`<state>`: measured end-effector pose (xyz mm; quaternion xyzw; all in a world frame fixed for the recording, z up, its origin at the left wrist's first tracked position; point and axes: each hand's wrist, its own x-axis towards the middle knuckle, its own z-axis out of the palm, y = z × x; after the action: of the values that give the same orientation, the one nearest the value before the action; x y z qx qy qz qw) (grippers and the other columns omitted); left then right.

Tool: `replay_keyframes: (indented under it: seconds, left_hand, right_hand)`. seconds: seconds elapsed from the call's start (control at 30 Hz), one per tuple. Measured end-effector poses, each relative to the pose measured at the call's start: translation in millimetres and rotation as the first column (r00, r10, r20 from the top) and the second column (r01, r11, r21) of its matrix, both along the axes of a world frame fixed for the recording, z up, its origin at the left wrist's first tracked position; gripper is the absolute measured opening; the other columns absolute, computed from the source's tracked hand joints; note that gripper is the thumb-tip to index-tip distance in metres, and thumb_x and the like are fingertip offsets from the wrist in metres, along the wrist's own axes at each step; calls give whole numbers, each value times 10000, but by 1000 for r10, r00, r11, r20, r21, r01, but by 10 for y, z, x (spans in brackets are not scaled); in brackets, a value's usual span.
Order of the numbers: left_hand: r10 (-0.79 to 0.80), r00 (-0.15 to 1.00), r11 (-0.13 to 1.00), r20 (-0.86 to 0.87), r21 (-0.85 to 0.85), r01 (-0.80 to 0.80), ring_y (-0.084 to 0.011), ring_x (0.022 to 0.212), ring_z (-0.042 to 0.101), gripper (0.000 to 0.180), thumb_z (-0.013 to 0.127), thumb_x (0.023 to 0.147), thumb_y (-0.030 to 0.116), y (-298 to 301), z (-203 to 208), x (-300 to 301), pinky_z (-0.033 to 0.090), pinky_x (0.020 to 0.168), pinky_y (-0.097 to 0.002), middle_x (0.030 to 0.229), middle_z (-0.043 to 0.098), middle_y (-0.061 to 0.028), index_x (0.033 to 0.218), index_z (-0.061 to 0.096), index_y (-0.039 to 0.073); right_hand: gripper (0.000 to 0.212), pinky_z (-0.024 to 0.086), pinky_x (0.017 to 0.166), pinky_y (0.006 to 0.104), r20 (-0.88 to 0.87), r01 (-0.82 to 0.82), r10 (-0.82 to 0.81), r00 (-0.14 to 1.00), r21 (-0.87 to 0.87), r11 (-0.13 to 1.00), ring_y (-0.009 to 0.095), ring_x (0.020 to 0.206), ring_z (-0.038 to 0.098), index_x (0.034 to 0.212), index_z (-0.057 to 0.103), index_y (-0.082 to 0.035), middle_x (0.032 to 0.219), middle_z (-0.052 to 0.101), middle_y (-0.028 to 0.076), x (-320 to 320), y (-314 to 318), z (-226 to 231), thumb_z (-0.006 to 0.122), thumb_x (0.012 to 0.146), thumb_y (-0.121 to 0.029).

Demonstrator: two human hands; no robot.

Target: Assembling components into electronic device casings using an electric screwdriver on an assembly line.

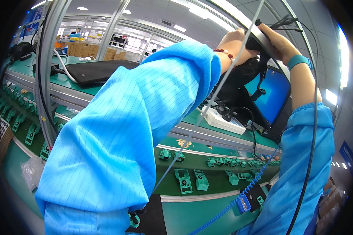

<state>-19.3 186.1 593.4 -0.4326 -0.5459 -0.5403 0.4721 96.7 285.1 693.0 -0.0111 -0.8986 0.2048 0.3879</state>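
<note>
Both my arms, in blue striped sleeves, reach up to the overhead metal frame (pixel 239 17). My left hand (pixel 236 45), a beaded bracelet at its wrist, is closed against a black object (pixel 259 43) at the frame bar; its fingertips are partly hidden. On the other side of that bar, my right hand (pixel 280 44) has its fingers bent around the same spot, with a teal band on the wrist. What exactly the fingers grip is hidden. Black cables (pixel 286 22) stick out just beyond my right fingers. Below my hands stands a monitor (pixel 271 96) with a blue screen.
A white power strip (pixel 225 120) with plugs lies on the green shelf. Beneath it, a green conveyor carries several teal plastic housings (pixel 183 181). A blue coiled cord (pixel 245 192) and a thin black cable (pixel 313 149) cross the right side. A flat black panel (pixel 98 70) lies left.
</note>
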Motion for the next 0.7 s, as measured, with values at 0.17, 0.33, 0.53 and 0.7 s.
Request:
replay_keyframes:
  seconds: [0.17, 0.33, 0.53, 0.7]
  left_hand:
    - [-29, 997, 999, 70, -11, 30, -312, 944, 730, 597, 849, 719, 387, 16, 22, 76, 575, 878, -358, 1004, 736, -211, 1065, 665, -63]
    - [-53, 998, 999, 46, -4, 53, -322, 1014, 707, 668, 846, 723, 408, -43, -39, 73, 557, 916, -365, 1067, 717, -231, 1134, 627, -71]
    - [164, 937, 972, -308, 211, -101, -361, 998, 605, 570, 792, 788, 282, -81, -364, 165, 512, 887, -414, 1146, 529, -187, 1174, 508, -26]
    - [230, 746, 863, -624, -223, -453, -273, 1100, 575, 374, 724, 783, 137, -244, -771, 58, 474, 929, -449, 1206, 562, -93, 1143, 622, 139]
  right_hand:
    - [524, 489, 693, 225, -130, -32, 13, 991, -148, 988, 131, 827, 656, 1054, 730, -64, 957, 701, 91, -116, 109, 92, 684, 864, -550]
    - [464, 544, 733, 327, -313, -86, 3, 950, -252, 964, 215, 821, 677, 1050, 699, 72, 990, 705, 146, -212, 156, 38, 736, 881, -358]
    - [415, 530, 751, 337, -530, -228, 12, 848, -343, 911, 207, 816, 649, 1019, 704, 72, 962, 694, 132, -242, 298, 52, 735, 893, -323]
    - [365, 496, 668, 322, -652, -320, -16, 758, -393, 862, 170, 818, 595, 992, 681, -60, 955, 643, 52, -148, 308, 117, 760, 884, -399]
